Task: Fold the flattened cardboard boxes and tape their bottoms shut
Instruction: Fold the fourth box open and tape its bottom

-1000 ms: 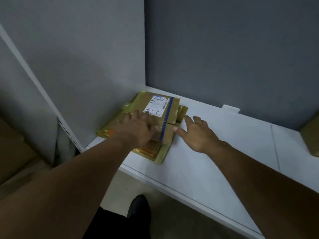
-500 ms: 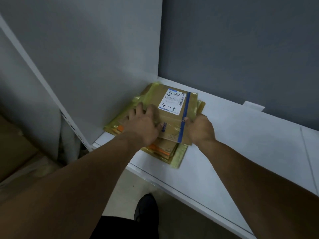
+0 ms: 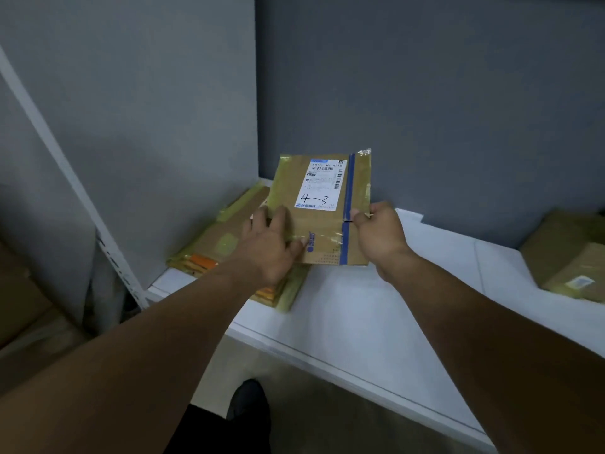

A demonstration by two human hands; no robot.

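As a person stood at a white table (image 3: pixel 376 316), both bare hands held a flattened cardboard box (image 3: pixel 322 224) tilted up, its labelled face toward the camera. The left hand (image 3: pixel 271 247) gripped the box low on its left side, fingers wrapped over the edge onto the front. The right hand (image 3: pixel 379 234) pinched the right edge near mid-height, fingers curled tight just beside a blue tape strip (image 3: pixel 347 198) that ran the length of the panel. A white shipping label (image 3: pixel 320 185) on the box bore the handwritten mark "4-3". Beneath the left hand, a stack of flattened boxes (image 3: pixel 226 250) lay in the table's far left corner against grey partition walls (image 3: pixel 147 126); whether the held box touched the stack could not be told. Another cardboard box (image 3: pixel 569 257) sat at the table's right edge, well apart. A dark shoe (image 3: pixel 248 401) showed on the floor below.
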